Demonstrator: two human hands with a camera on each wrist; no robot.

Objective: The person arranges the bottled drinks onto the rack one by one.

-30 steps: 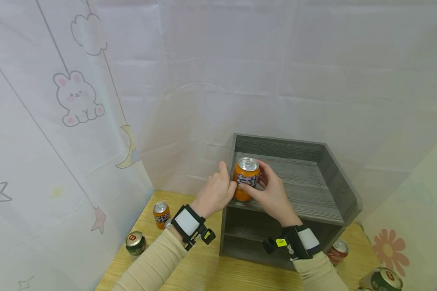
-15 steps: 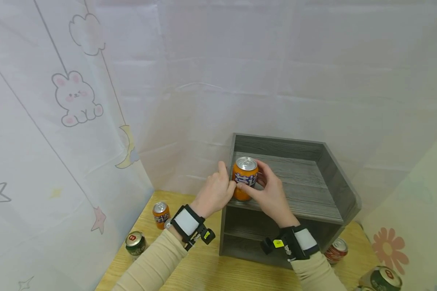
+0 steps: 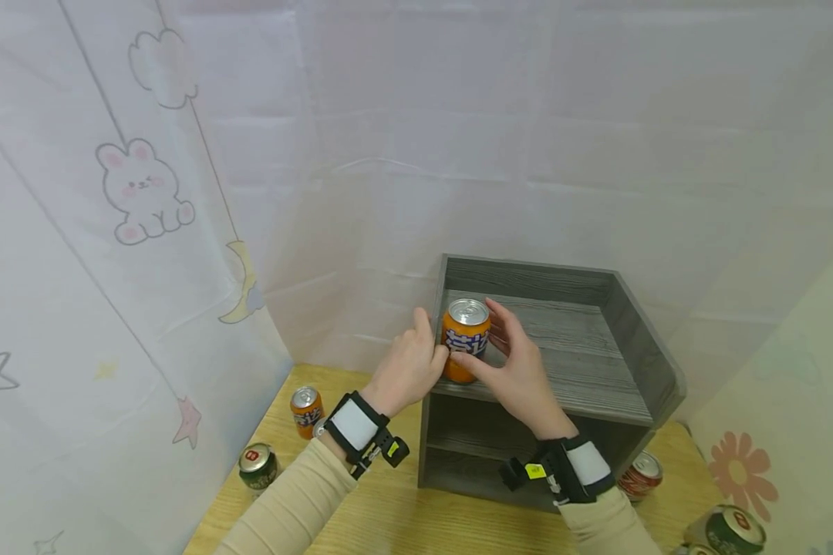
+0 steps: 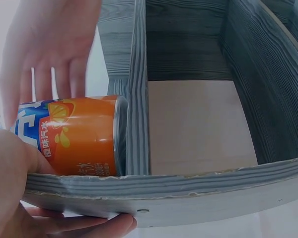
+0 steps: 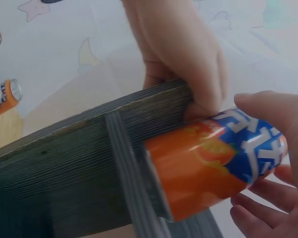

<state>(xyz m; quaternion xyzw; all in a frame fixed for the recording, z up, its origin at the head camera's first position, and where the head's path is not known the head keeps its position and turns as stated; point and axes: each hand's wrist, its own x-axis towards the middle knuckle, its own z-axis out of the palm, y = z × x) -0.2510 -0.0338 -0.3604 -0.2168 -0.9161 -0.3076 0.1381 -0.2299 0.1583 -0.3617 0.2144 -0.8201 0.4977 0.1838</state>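
Glossy orange can (image 3: pixel 466 340) — upright on grained grey shelf (image 3: pixel 583 370) — grasped by both hands' fingers (image 3: pixel 500 327).

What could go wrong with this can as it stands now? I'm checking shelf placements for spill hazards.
1. The orange can stands at the front left corner of the grey shelf unit, close to its edge; a nudge as the hands let go might tip it off.
2. The left hand and right hand both hold it, so an uneven release could topple it.
3. If it fell, it might hit the second orange can or the green can on the table.
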